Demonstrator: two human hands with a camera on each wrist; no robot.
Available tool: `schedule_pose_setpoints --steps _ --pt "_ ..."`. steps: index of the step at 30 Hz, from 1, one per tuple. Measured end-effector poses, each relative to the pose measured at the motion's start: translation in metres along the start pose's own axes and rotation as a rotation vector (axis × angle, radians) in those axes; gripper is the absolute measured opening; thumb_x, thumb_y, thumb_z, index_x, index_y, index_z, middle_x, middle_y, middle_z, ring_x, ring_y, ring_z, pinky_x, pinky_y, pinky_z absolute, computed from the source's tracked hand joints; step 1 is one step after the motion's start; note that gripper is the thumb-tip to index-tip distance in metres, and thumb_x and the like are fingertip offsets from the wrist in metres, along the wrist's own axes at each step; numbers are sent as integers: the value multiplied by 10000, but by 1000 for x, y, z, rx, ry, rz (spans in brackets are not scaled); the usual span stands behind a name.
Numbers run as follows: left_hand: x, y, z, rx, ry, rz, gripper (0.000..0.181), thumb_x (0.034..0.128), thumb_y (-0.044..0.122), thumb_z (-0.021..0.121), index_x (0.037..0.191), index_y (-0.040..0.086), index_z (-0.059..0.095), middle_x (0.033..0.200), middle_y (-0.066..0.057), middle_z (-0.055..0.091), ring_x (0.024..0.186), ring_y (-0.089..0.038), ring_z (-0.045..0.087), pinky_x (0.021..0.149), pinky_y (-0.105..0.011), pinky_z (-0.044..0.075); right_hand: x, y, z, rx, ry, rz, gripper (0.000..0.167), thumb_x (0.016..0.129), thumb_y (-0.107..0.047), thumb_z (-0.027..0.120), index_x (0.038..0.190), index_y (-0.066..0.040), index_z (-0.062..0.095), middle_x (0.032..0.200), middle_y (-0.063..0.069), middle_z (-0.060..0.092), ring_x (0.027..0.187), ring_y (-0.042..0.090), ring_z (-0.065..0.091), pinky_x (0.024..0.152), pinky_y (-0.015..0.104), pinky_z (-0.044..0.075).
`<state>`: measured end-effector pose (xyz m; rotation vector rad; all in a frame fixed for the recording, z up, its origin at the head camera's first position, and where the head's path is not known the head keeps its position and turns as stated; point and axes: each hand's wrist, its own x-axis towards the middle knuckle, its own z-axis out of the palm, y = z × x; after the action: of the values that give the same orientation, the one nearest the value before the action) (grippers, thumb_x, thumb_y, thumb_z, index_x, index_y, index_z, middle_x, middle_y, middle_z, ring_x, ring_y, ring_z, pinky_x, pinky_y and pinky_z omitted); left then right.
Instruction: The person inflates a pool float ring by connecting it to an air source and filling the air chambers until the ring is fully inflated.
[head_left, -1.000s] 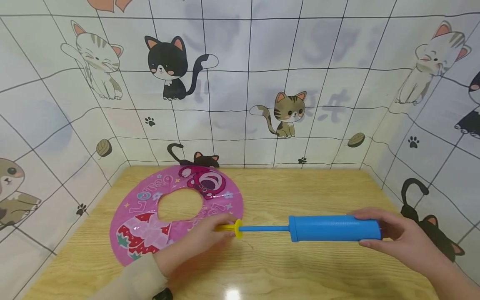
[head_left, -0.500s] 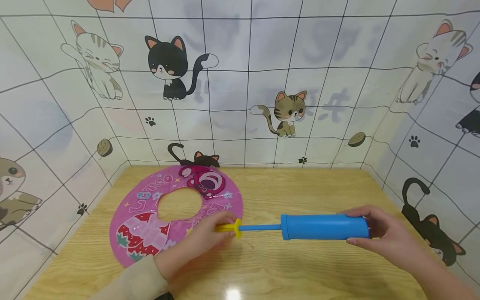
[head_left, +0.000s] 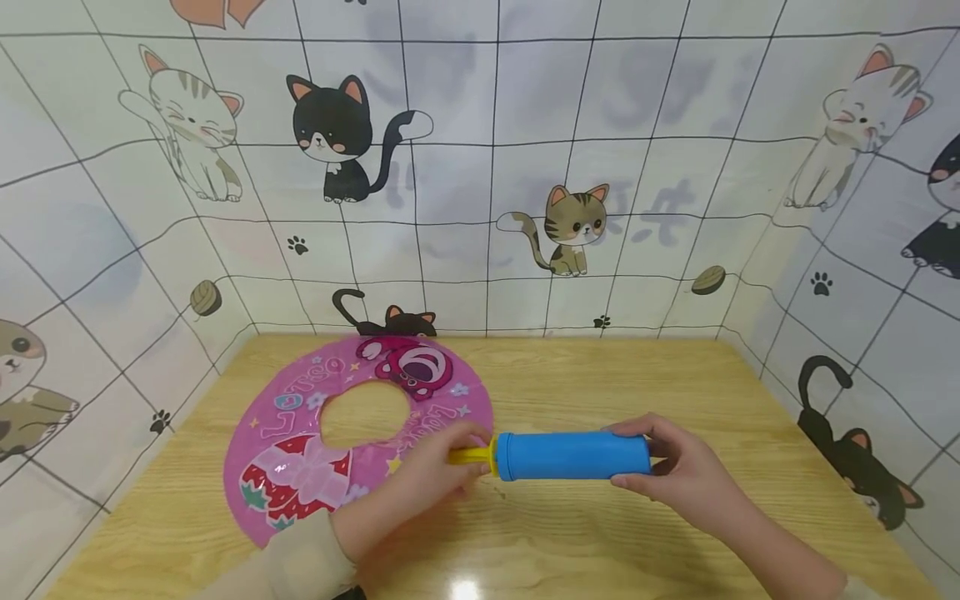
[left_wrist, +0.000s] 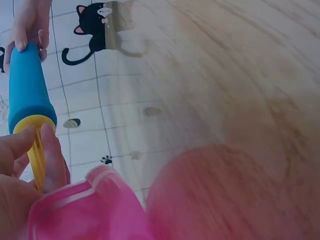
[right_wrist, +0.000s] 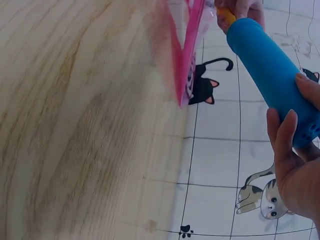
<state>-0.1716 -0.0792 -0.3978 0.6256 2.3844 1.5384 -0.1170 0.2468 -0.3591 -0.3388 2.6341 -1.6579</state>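
A blue hand pump (head_left: 573, 456) with a yellow handle (head_left: 471, 456) lies level between my two hands in the head view. My left hand (head_left: 435, 467) pinches the yellow handle between thumb and fingers. Around the far end of the blue barrel, my right hand (head_left: 675, 467) grips with thumb and fingers. The handle's flange sits against the barrel's collar, and the rod is hidden inside. Behind and under my left hand is a pink swim ring (head_left: 258, 450) with bear and strawberry prints. In the right wrist view, small holes show in the end of the pump (right_wrist: 270, 75).
The wooden table (head_left: 600, 375) carries the swim ring on its left side. A white sheet wall (head_left: 450, 167) with printed cats and grid lines closes off the back and both sides.
My right hand has moved left with the blue barrel, and the rod has slid fully into it. The left hand still holds the handle, shifted slightly right. The swim ring has shifted slightly.
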Motion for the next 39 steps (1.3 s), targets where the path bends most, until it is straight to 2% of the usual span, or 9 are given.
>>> schedule_pose_setpoints --steps 7,9,12,16,21,24,28,32,39 --pt "2 -3 -3 66 -6 93 245 862 128 749 1088 161 661 1029 24 668 971 -177 618 842 -328 524 -8 -8 -6 -43 -4 -30 501 768 -164 839 1213 -102 618 1276 192 563 889 312 636 686 335 569" --pt "2 -6 -6 42 -13 67 265 852 143 761 1097 172 665 1038 25 667 984 -184 616 851 -321 522 -10 -7 -13 -64 0 -48 500 773 -157 835 1220 -103 617 1269 158 576 885 300 643 683 335 569" --pt "1 -9 -11 26 -15 36 292 839 153 774 1111 181 671 1060 18 664 983 -184 607 855 -323 523 -13 -3 -27 -92 17 -87 504 775 -112 828 1231 -97 616 1250 1 603 894 246 657 677 332 571" --pt "-3 -11 -17 45 -26 43 294 844 168 774 1117 185 667 1065 25 662 993 -176 600 897 -342 498 -18 5 -50 -116 18 -127 521 785 -26 802 1262 -80 601 1219 -187 587 886 167 658 664 327 571" --pt "-9 -13 -25 63 -37 50 329 836 212 788 1134 180 652 1068 21 660 994 -178 601 881 -310 505 -31 8 -74 -184 44 -133 535 786 25 781 1277 -70 591 1217 -196 571 863 148 654 645 309 561" --pt "-11 -15 -28 105 -4 47 340 833 230 792 1142 187 657 1079 42 662 999 -170 602 882 -303 508 -37 7 -82 -223 81 -133 552 777 38 784 1283 -57 587 1214 -196 574 859 145 652 639 300 557" --pt "-12 -14 -27 160 50 69 348 831 246 792 1151 195 664 1077 71 665 1013 -166 595 928 -370 494 -36 4 -79 -225 104 -126 575 764 33 797 1289 -61 583 1213 -213 575 874 122 648 646 291 555" --pt "-11 -12 -24 165 64 85 356 837 252 786 1163 190 658 1074 66 666 1033 -175 594 955 -411 479 -26 2 -63 -155 61 -88 564 783 -14 797 1297 -78 572 1236 -184 566 895 156 645 640 315 555" --pt "-6 -9 -17 200 90 107 355 833 205 788 1161 169 659 1079 45 675 1040 -191 610 956 -419 481 -7 -4 -26 -76 52 17 539 781 -158 829 1265 -100 598 1302 164 526 869 307 595 548 358 517"
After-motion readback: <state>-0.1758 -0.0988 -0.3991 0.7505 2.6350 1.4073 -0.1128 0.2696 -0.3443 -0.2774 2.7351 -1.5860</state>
